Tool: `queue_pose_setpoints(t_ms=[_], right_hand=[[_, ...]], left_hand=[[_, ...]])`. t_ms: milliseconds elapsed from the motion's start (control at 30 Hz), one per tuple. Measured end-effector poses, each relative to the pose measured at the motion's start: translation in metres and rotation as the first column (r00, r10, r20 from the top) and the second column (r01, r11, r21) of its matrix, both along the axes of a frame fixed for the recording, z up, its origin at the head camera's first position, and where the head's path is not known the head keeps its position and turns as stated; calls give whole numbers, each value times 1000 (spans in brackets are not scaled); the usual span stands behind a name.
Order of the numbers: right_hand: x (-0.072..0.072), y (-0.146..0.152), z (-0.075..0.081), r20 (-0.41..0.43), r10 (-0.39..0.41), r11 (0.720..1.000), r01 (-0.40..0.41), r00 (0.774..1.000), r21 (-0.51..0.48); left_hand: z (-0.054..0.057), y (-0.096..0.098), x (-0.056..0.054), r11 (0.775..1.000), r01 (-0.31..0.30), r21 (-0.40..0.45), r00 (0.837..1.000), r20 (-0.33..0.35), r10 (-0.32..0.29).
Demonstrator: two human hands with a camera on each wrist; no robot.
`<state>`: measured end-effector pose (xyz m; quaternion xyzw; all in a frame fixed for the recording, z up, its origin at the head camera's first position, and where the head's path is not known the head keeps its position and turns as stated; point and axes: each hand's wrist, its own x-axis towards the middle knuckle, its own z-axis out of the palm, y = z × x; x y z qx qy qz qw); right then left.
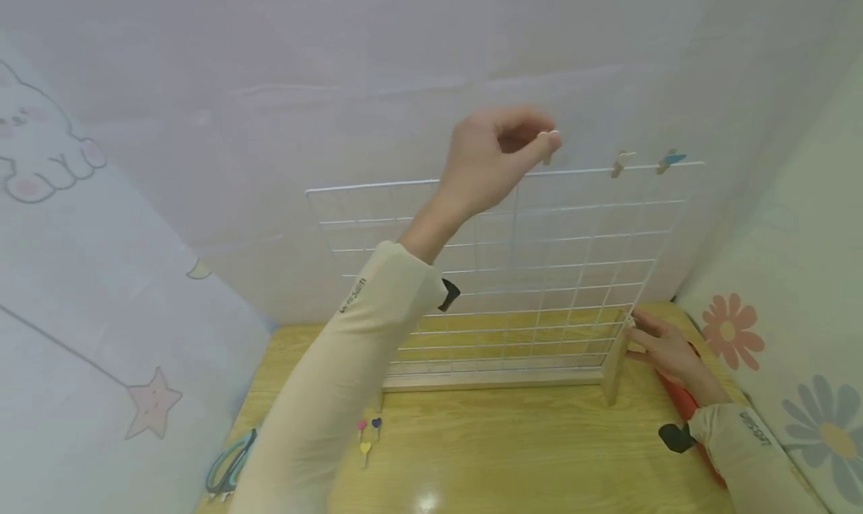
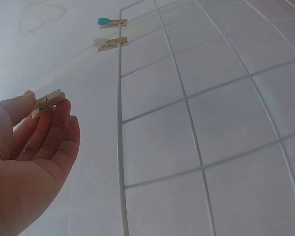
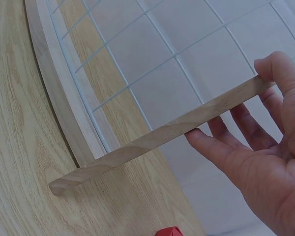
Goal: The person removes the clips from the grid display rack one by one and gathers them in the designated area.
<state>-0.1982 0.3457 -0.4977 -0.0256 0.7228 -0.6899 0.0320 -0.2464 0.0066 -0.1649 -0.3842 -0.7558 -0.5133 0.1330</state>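
My left hand [image 1: 488,158] pinches a small wooden clothespin [image 2: 49,102] between thumb and fingertips, just above the top wire of a white wire grid [image 1: 519,237]. Two more clothespins are clipped on that wire farther right: one with a pale heart [image 1: 619,163], one with a blue heart [image 1: 670,160]. The grid stands upright in a wooden stand [image 1: 492,380]. At the stand's right end, my right hand [image 1: 664,349] grips the slanted wooden side piece [image 3: 157,137], thumb at its upper end and fingers along its outer edge.
On the wooden table [image 1: 539,446] lie pink [image 1: 362,426], dark blue [image 1: 377,425] and yellow [image 1: 365,449] heart clothespins. Teal-handled scissors [image 1: 231,463] lie at the left edge. A red object [image 1: 679,400] is partly behind my right wrist. Printed cloth walls surround the table.
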Motion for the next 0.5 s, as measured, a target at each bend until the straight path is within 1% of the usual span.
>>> queue_pose_setpoints(t_ms=[33,100,200,267,367,433,500], right_hand=[[0,0,1,2,6,1000,-6,1000,18],[1,0,2,7,7,1000,-8,1000,16],[1,0,2,5,8,1000,-8,1000,-8],[1,1,2,-4,12,1000,-12,1000,-29],[1,2,2,-22,20,998,-21,1000,-51],[1,2,3,-30,23,998,-25,999,-57],[1,2,2,-34,23,998,-25,999,-60]], left_hand=[[-1,-4,1,1000,18,14,1000,-9,-18],[-5,-13,2,998,55,39,998,-30,-54],[-9,-26,4,995,88,48,995,-48,-85],[-13,-34,6,995,93,43,994,-56,-91],[-19,-44,8,995,93,27,995,-38,-92],[-26,-50,10,996,94,11,995,-26,-94],[-35,-57,11,996,86,-11,996,2,-86]])
